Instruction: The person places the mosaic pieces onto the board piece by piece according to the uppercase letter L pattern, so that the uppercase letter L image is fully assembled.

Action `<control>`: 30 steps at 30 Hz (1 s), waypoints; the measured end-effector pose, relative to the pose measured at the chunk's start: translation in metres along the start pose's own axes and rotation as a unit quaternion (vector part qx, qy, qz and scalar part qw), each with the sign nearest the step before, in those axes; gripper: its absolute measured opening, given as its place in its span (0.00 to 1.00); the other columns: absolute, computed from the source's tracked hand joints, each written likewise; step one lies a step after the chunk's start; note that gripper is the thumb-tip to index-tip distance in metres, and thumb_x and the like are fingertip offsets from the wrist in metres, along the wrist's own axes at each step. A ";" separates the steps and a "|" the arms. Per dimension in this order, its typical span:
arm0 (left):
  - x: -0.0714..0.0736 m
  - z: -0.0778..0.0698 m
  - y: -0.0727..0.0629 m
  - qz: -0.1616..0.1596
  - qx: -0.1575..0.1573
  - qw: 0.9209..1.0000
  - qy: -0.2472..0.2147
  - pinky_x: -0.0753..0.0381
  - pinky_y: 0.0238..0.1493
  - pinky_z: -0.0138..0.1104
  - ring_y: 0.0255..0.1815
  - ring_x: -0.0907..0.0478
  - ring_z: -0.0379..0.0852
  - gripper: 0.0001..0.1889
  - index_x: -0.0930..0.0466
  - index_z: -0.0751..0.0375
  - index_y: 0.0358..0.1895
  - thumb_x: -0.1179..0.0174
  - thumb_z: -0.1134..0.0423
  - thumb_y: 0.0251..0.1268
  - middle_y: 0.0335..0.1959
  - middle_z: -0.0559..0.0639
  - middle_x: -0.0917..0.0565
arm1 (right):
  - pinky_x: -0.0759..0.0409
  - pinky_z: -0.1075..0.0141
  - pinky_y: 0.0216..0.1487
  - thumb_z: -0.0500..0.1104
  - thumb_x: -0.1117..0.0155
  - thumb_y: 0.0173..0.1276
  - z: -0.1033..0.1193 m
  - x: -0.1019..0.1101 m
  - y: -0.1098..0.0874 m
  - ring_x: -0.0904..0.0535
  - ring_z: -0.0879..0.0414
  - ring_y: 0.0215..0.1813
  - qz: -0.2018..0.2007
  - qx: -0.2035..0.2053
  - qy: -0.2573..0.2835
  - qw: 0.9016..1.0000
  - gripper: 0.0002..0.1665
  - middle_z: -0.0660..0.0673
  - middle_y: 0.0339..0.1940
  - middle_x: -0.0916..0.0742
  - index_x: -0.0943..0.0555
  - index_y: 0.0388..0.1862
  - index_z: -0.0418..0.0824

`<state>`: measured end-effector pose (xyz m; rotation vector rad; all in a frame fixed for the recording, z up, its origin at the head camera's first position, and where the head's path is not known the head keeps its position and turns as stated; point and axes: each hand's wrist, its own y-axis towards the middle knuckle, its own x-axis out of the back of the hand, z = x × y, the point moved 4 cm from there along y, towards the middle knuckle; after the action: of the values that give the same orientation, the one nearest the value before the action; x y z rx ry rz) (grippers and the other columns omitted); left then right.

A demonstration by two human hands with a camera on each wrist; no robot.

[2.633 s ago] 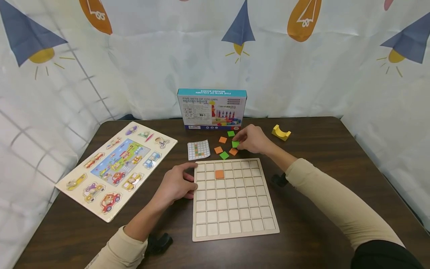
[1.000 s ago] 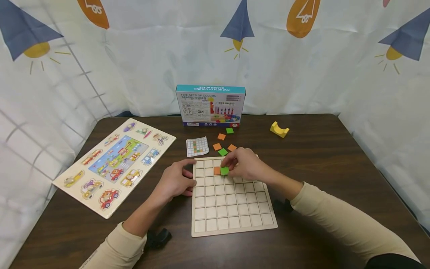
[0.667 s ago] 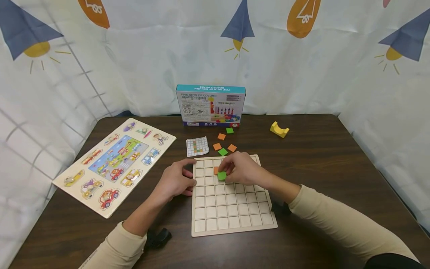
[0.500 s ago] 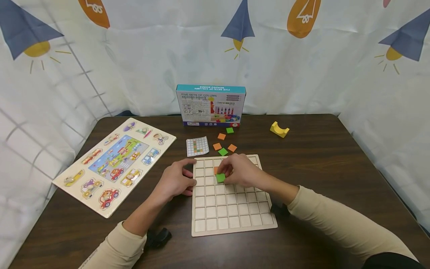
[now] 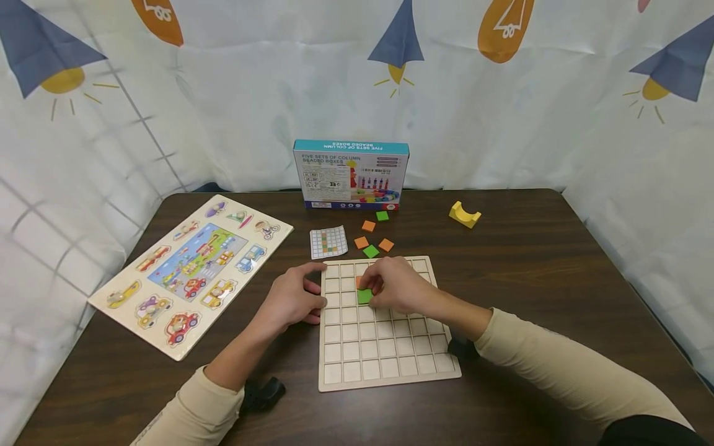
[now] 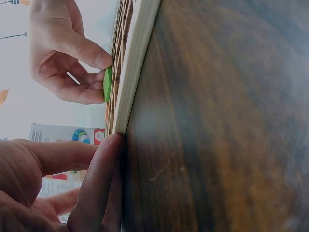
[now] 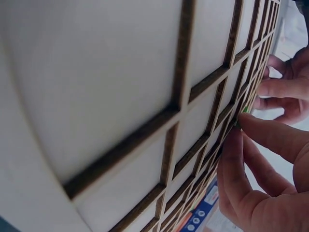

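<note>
My right hand point(image 5: 400, 286) pinches a green square tile point(image 5: 364, 297) over the wooden grid board point(image 5: 388, 353), just below an orange tile point(image 5: 359, 282) that its fingers partly cover. In the left wrist view the green tile point(image 6: 107, 86) is slightly tilted at the board's surface, thumb and fingertips on it. My left hand point(image 5: 292, 297) touches the board's left edge near the upper corner, thumb and index finger spread along it. The left wrist view shows a fingertip of the left hand point(image 6: 63, 179) against the board's side.
Beyond the board lie loose orange tiles point(image 5: 361, 243) and green tiles point(image 5: 370, 251), beside a small pattern card point(image 5: 328, 242). A toy box point(image 5: 351, 175) stands at the back. A vehicle puzzle board point(image 5: 189, 275) lies left; a yellow curved block point(image 5: 465, 215) sits back right.
My right hand has taken a green tile from the loose ones, carried it over the board and lowered it below the orange tile. The left hand has stayed at the board's edge.
</note>
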<state>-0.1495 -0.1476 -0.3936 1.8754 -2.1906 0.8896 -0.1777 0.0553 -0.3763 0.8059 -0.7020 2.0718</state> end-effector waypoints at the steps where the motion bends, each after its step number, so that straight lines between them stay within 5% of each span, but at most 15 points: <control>1: 0.000 0.000 0.000 0.000 0.000 1.000 0.000 0.09 0.24 0.40 0.22 0.15 0.45 0.36 0.27 0.56 0.73 0.35 0.77 0.58 0.45 0.63 0.19 | 0.16 0.69 0.40 0.32 0.20 0.55 0.000 0.000 0.000 0.20 0.58 0.38 -0.001 0.000 -0.001 1.000 0.14 0.51 0.35 0.12 0.10 0.40 0.43; 21: 0.000 0.000 0.000 0.001 -0.004 1.000 -0.001 0.09 0.24 0.40 0.21 0.15 0.45 0.36 0.27 0.56 0.73 0.35 0.77 0.57 0.45 0.63 0.19 | 0.15 0.70 0.41 0.33 0.19 0.55 0.001 0.001 -0.001 0.19 0.59 0.38 -0.002 0.006 -0.005 1.000 0.15 0.51 0.36 0.11 0.10 0.41 0.43; 30: 0.000 0.001 0.000 0.001 -0.005 1.000 -0.001 0.09 0.24 0.40 0.21 0.16 0.45 0.37 0.27 0.57 0.73 0.35 0.78 0.57 0.44 0.63 0.19 | 0.16 0.69 0.39 0.34 0.22 0.57 -0.002 0.006 0.001 0.19 0.62 0.36 -0.015 0.041 -0.017 0.999 0.13 0.51 0.35 0.10 0.09 0.41 0.44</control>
<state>-0.1489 -0.1482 -0.3939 1.8712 -2.1949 0.8755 -0.1818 0.0591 -0.3732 0.8933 -0.6226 2.0748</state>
